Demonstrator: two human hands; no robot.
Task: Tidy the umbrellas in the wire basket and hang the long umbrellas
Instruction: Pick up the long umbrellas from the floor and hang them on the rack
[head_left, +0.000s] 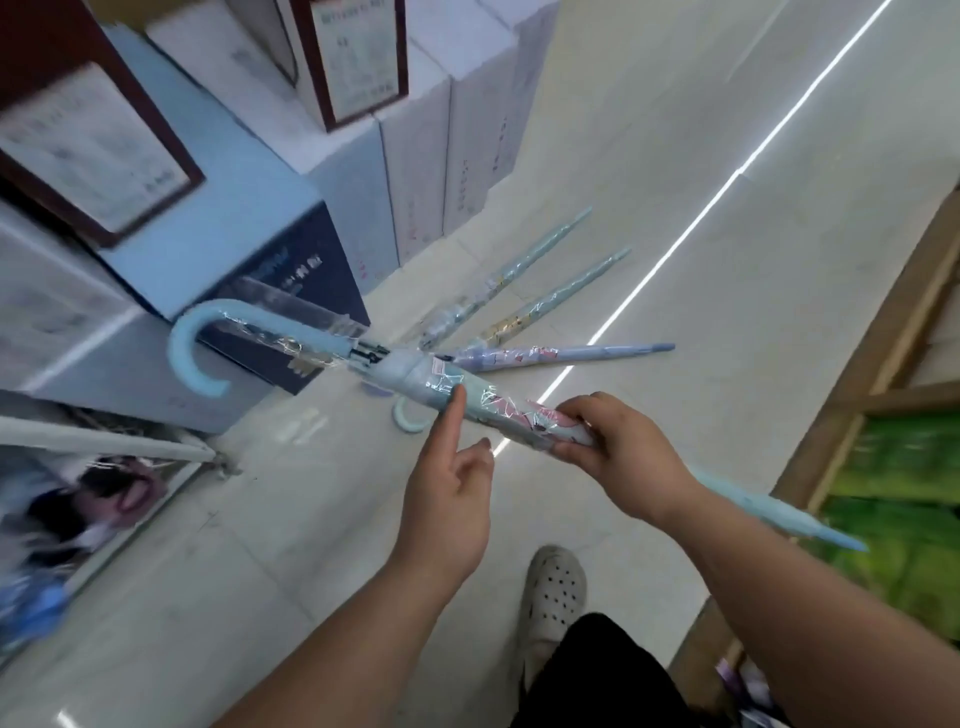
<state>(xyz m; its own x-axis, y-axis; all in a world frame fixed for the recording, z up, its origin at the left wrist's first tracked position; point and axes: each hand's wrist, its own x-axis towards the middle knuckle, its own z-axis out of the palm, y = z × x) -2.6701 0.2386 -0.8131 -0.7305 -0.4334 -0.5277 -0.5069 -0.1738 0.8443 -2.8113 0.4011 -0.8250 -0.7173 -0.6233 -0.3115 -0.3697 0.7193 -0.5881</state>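
- Head view, foreground: two bare forearms are extended from the lower edge; between them a dark trouser leg (597, 675) and a pale perforated clog (551, 597) are seen on the tiled floor (675, 260).
- Right hand (618, 447): its fingers are closed around the folded canopy of a long light-blue umbrella (431, 382), which is wrapped in clear film and held above the floor.
- Left hand (447, 499): it is loosely open and grips nothing; only the extended index fingertip is laid against the wrapped canopy, just left of the right hand.
- Held umbrella: its hooked handle (195, 348) is directed left, in front of the stacked boxes (249, 249); its tip (831, 538) projects past the right wrist.
- Floor, beyond the hands: three more long wrapped umbrellas (540, 306) are fanned out with tips pointing away; a second curved handle (410, 418) shows beneath the held umbrella.
- Right edge: a wooden-framed shelf (883, 353) with green goods is partly visible.
- Wire basket: it cannot be identified.
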